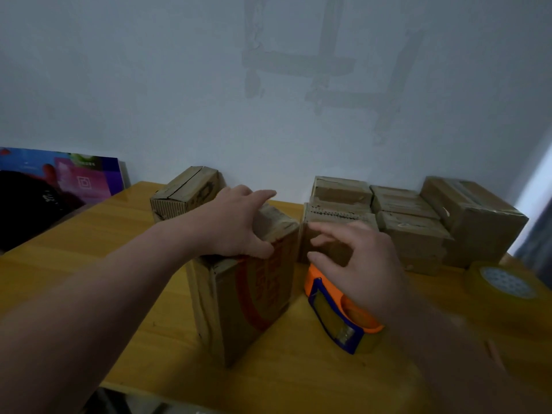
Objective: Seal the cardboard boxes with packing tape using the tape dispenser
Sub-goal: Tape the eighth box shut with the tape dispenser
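Our left fingers [263, 194] lay stretched almost straight over the top of the upright cardboard box [254, 294] with red print, the thumb against its near face, so that our left hand [236, 222] rested on the box without closing round it. Our right fingers [328, 227] were spread and loosely bent, holding nothing. Our right hand [364, 264] hovered over the orange-and-blue tape dispenser [331, 312]; whether the palm touched it, we could not tell. The dispenser lay on the yellow wooden table [89, 234] just right of the box. Behind it a cluster of cardboard boxes [403, 222] stood against the wall, with a single small box [188, 189] at rear left. A roll of packing tape [504, 279] lay near the right edge, and a colourful poster [74, 177] leaned at far left.
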